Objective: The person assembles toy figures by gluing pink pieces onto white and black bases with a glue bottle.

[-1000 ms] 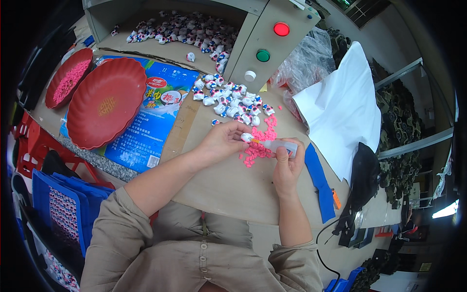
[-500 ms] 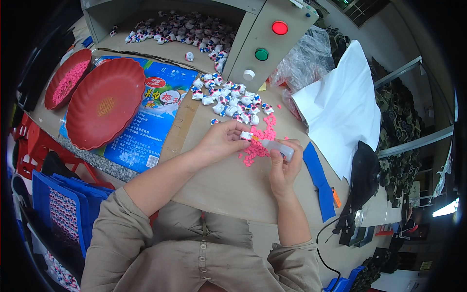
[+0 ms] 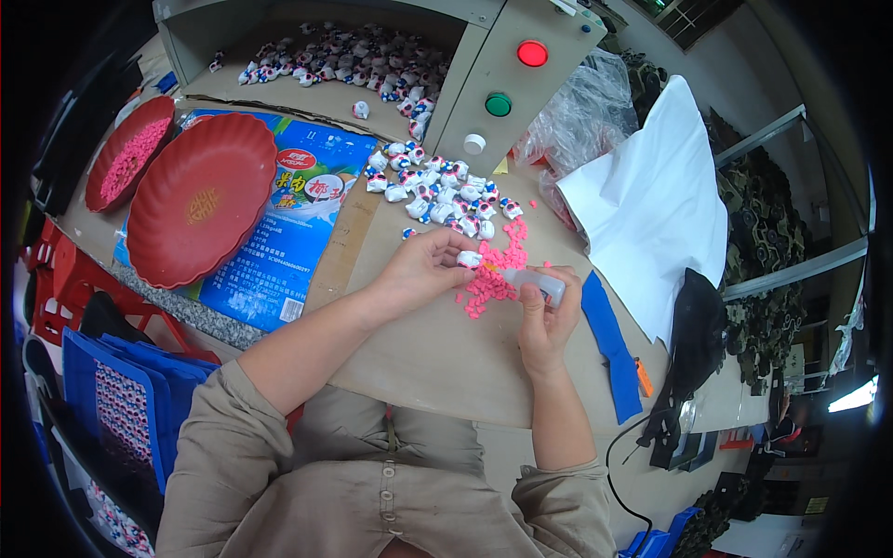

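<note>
Beige-topped, the counter (image 3: 419, 367) stood before a grey cabinet (image 3: 512, 79), camouflage cloth (image 3: 767, 232) at the right. Above scattered pink pieces (image 3: 482, 304), the left hand (image 3: 423, 268) pinched a small white figure (image 3: 468, 259); the right hand (image 3: 545, 321) gripped a squeeze bottle (image 3: 532, 280), its long axis pointing leftward at that figure. Whether they touched, I couldn't tell. More figures (image 3: 437, 191) lay heaped just beyond the left hand.
</note>
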{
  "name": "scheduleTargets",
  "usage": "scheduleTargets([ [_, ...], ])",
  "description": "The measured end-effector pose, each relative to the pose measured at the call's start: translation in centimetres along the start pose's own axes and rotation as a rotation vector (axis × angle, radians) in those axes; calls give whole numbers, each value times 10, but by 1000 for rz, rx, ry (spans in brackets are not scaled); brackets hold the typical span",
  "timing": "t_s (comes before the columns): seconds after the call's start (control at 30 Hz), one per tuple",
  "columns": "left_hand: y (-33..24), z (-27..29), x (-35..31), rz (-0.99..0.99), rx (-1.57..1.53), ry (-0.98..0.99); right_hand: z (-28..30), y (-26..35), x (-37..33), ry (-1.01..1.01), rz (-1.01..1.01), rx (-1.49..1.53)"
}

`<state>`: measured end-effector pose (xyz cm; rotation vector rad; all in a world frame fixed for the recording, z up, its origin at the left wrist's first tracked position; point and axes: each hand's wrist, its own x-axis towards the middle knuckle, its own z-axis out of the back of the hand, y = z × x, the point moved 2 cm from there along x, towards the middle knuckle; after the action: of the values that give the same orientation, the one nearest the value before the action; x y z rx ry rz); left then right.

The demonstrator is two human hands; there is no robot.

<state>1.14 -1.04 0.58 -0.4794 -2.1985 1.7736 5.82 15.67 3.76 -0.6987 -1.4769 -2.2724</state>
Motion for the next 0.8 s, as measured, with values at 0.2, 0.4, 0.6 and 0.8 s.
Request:
scheduleTargets([
  [0.2, 3, 1, 2, -7, -28, -1, -1, 1, 0, -13, -57, 79],
  [0.4, 6, 2, 3, -23, -41, -3, -3, 0, 0, 2, -97, 138],
  [0.6, 4, 0, 2, -7, -18, -2, -4, 1, -1, -7, -94, 124],
  [0.8, 3, 0, 2, 0, -17, -4, -6, 3, 0, -31, -120, 175],
])
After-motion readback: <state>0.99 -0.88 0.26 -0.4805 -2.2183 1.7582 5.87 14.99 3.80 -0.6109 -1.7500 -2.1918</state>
